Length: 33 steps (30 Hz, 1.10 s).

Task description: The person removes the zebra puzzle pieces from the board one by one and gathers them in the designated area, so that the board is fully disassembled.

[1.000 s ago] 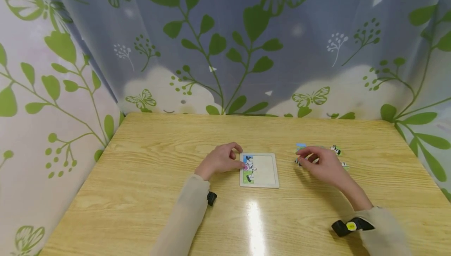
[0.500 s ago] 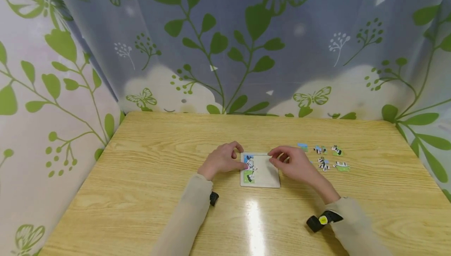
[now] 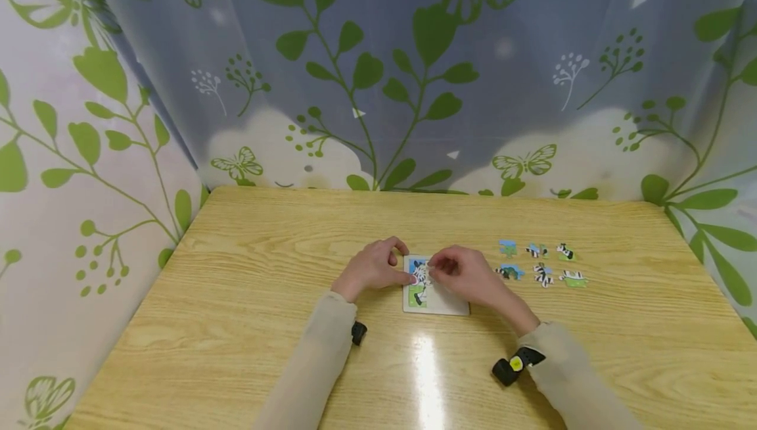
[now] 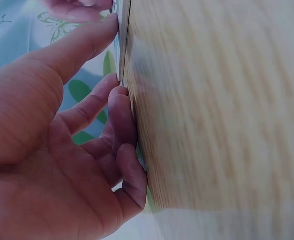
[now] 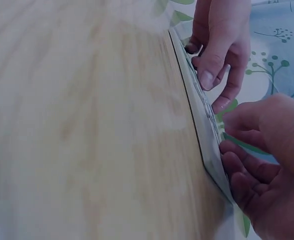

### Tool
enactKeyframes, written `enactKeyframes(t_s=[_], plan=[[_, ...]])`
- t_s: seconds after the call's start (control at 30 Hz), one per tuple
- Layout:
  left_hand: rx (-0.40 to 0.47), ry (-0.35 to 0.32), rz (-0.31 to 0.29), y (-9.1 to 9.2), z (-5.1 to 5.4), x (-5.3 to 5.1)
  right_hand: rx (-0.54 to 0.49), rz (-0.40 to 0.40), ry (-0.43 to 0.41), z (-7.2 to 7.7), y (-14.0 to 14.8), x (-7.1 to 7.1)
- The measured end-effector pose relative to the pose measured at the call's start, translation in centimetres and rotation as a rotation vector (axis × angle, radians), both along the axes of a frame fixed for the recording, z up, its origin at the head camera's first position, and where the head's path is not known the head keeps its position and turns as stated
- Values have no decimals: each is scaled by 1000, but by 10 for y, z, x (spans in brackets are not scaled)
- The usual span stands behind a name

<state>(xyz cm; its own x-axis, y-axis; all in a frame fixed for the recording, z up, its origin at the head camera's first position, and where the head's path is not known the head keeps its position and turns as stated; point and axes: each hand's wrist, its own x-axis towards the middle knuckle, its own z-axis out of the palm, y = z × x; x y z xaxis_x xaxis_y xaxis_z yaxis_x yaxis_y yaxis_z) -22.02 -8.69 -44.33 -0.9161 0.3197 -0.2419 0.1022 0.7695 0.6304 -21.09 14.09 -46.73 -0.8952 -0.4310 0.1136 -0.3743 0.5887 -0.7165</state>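
A square puzzle board (image 3: 446, 306) lies flat on the table, with zebra picture pieces (image 3: 418, 293) filling its left strip. My left hand (image 3: 374, 267) holds the board at its left side, the thumb over the rim and picture, the index finger at the upper left corner. In the left wrist view the other fingers of the left hand (image 4: 62, 135) are curled near the tabletop. My right hand (image 3: 467, 275) is over the board beside the zebra strip, thumb and fingertips pinched together on what seems a small puzzle piece, mostly hidden. The right wrist view shows the right hand (image 5: 271, 155) close above the board.
Several loose puzzle pieces lie in two rows right of the board, among them a blue one (image 3: 507, 248), a cow-patterned one (image 3: 565, 252) and a striped one (image 3: 543, 275). A patterned curtain (image 3: 378, 88) rises behind the wooden table (image 3: 266, 239).
My right hand has moved left from the loose pieces onto the board, beside the zebra strip. The loose pieces it covered now show. My left hand has stayed at the board's left side.
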Motion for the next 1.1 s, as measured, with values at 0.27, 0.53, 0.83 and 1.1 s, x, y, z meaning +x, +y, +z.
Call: enactKeyframes(t_s=[0.27,0.53,0.83,1.1], plan=[[39,-40,-25,-3,-3,-2,92,-19,49,1,-9,0],[42,-43,-29,-4,0,-1,108,-33,24,2,-10,0],[59,-29,-52,-5,-2,-2,130,-57,3,0,-10,0],[99,-47,-48,-7,-5,-2,130,-84,-28,0,-12,0]])
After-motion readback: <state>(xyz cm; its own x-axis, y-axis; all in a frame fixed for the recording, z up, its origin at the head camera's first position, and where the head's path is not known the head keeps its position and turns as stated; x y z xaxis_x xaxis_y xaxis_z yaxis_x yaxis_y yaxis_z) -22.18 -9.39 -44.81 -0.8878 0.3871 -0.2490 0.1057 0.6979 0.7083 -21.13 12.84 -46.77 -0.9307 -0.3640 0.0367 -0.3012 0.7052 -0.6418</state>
